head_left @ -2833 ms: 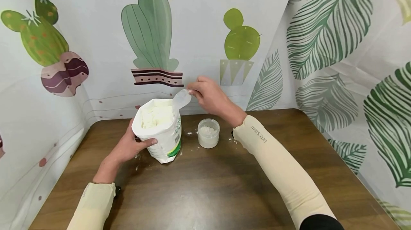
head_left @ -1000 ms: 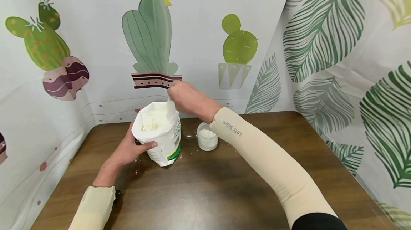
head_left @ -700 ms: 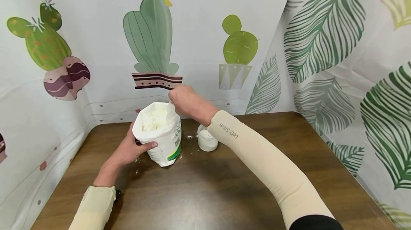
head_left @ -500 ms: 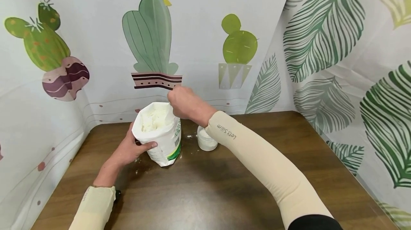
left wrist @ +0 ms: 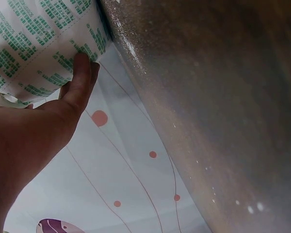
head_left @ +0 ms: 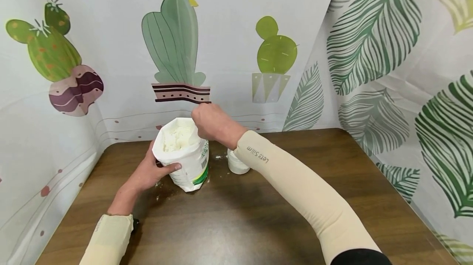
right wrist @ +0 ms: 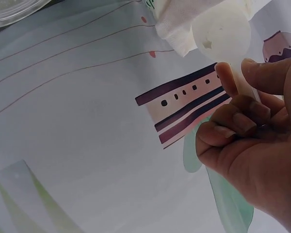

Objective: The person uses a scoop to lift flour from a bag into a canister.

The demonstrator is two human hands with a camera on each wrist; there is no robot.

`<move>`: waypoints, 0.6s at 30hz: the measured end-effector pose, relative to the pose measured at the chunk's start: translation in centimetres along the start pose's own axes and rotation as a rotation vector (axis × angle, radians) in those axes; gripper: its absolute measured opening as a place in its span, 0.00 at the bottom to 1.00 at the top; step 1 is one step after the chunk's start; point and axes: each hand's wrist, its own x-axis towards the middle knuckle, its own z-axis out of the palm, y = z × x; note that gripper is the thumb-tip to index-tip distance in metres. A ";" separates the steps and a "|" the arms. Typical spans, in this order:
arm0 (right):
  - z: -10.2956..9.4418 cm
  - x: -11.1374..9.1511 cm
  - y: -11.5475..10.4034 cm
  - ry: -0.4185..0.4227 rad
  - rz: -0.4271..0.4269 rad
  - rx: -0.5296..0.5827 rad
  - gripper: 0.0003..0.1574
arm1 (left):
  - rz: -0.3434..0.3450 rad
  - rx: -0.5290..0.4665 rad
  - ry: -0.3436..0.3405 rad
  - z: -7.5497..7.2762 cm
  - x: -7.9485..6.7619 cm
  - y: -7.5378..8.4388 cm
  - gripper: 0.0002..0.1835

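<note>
A white bag of white powder [head_left: 179,139] with its top wide open stands on the table, leaning slightly. My left hand [head_left: 148,172] holds it from the left, thumb on the front side; the left wrist view shows the fingers [left wrist: 80,80] against the bag's green-printed side [left wrist: 34,53]. Over the bag's right rim is my right hand [head_left: 214,122]. It pinches the handle of a translucent white scoop [right wrist: 221,31], whose round bowl is at the bag's edge in the right wrist view. From the head, the right hand hides this scoop.
A clear round jar [head_left: 238,165] with white powder stands right of the bag, partly covered by my right sleeve. Specks of powder lie on the brown wooden table [head_left: 221,215]. Close behind hangs a printed cloth [head_left: 229,43] with cacti.
My right hand has come left from beside the bag to above its rim, then sunk a little, taking the scoop out of the head view. The left hand still holds the bag.
</note>
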 end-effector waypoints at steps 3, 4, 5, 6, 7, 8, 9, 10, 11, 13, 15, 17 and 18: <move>0.1 0.1 -0.2 0.003 -0.006 -0.033 0.10 | 0.004 0.003 -0.002 -0.1 0.1 -0.1 0.60; 0.2 0.2 -0.3 0.004 -0.009 -0.041 0.09 | 0.002 0.007 -0.002 -0.1 0.1 -0.1 0.60; 0.2 0.2 -0.4 0.006 -0.012 -0.048 0.09 | 0.001 0.008 -0.001 -0.2 0.1 -0.1 0.60; 0.3 0.2 -0.5 0.007 -0.015 -0.056 0.08 | -0.001 0.011 -0.001 -0.2 0.1 -0.1 0.60; 0.4 0.3 -0.5 0.009 -0.018 -0.065 0.08 | -0.004 0.011 -0.003 -0.2 0.1 -0.1 0.60; 0.4 0.3 -0.6 0.009 -0.019 -0.075 0.08 | -0.007 0.012 -0.003 -0.2 0.1 -0.1 0.60; 0.5 0.3 -0.7 0.008 -0.021 -0.084 0.08 | -0.010 0.015 -0.004 -0.2 0.1 -0.2 0.60; 0.6 0.3 -0.8 0.006 -0.024 -0.095 0.07 | -0.013 0.013 -0.005 -0.2 0.1 -0.2 0.60; 0.7 0.4 -0.8 0.007 -0.025 -0.102 0.07 | -0.014 0.012 -0.007 -0.2 0.1 -0.2 0.60; 0.9 0.4 -1.0 0.004 -0.028 -0.115 0.07 | -0.021 0.014 -0.010 -0.2 0.0 -0.2 0.60; 1.0 0.5 -1.1 0.001 -0.028 -0.120 0.07 | -0.024 0.016 -0.012 -0.2 0.0 -0.2 0.60; 1.1 0.6 -1.2 -0.003 -0.028 -0.121 0.06 | -0.024 0.013 -0.015 -0.2 0.0 -0.1 0.60; 1.2 0.6 -1.3 -0.007 -0.028 -0.126 0.06 | -0.022 0.011 -0.016 -0.2 0.0 -0.1 0.60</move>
